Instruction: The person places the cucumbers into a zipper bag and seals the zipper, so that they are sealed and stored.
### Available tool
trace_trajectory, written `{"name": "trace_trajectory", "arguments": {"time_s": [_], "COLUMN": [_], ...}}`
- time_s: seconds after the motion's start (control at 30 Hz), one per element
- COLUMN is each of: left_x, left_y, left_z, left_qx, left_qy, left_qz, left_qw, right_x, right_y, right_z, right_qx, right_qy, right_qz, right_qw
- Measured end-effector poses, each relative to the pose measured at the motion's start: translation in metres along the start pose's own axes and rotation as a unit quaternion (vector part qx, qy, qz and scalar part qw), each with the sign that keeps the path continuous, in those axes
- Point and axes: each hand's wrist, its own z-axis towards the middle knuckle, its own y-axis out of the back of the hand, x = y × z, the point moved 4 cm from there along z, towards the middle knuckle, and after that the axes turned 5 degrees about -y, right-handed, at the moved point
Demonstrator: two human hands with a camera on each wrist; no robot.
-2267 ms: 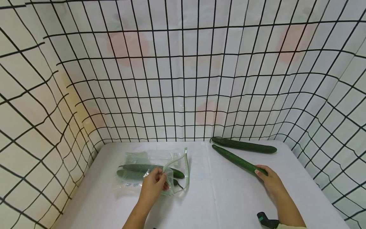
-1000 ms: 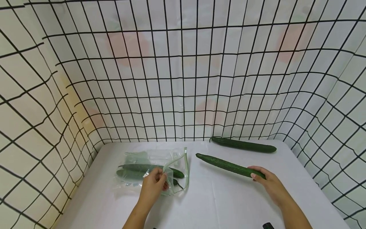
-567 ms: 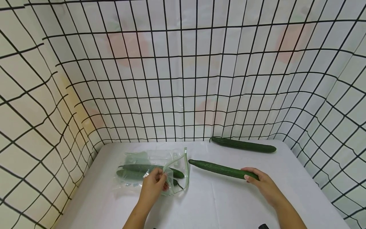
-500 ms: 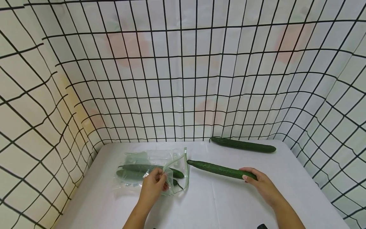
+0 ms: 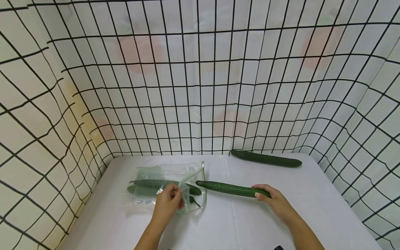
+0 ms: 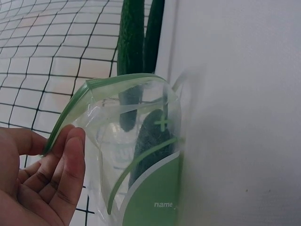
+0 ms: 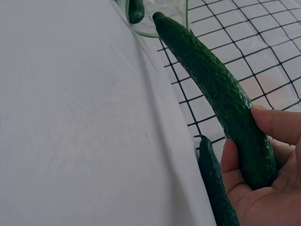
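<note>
One held cucumber, its tip at the mouth of a clear bag.
Right of the bag, the right hand's fingers clamp its other end; the left hand pinches the bag's rim. Bagged cucumbers inside; loose cucumber behind, right.

Your left hand and right hand are bare, likewise your forearms; a small black part shows beside the right one.
</note>
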Motion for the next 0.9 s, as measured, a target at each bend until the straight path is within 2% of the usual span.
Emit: {"name": "trace_trajectory", "arguments": {"time_s": [0.33, 0.9], "left_x": [-0.001, -0.001], "left_y": [0.0, 0.0], "left_z": [0.0, 0.0], "left_qx": [0.0, -0.002], "left_qy": [0.001, -0.003], "left_qz": [0.0, 0.004], "left_qw": [1.0, 1.0], "right_x": [0.004, 0.012], "right_y": [-0.013, -0.035], "right_z": [0.005, 0.019], "right_qx": [0.002, -0.014], "right_qy": [0.02, 0.012], "right_qz": [0.0, 0.002], "right_qw": [0.9998, 0.9998]}}
